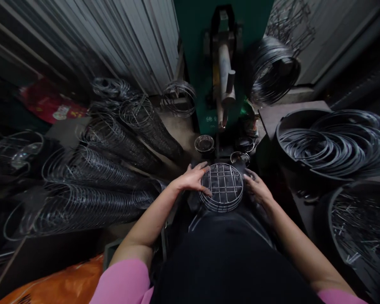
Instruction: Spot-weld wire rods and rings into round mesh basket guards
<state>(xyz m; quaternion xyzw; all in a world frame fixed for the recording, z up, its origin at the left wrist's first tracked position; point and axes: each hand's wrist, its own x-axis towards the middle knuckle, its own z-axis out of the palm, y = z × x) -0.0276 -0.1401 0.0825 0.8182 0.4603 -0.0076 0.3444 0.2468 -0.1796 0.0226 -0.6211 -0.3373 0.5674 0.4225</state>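
A small stack of round wire racks [223,188] with crossed bars sits just in front of my body, below the green machine. My left hand [194,179] grips its left rim, thumb over the top wires and fingers along the far side. Close to the right rim is my right hand [256,185], its fingers curled and darkened. What those fingers hold is too dark to make out, and I cannot tell whether they touch the rim. Above the racks, the machine's electrode arm [224,76] points down towards them.
Long coils of wire rings [91,207] lie on the left. To the right, a black tub [291,158] holds wire rings, and a second tub [327,219] holds short wire pieces. Wire bundles [272,69] hang beside the green machine [193,55]. An orange sack [63,283] is at lower left.
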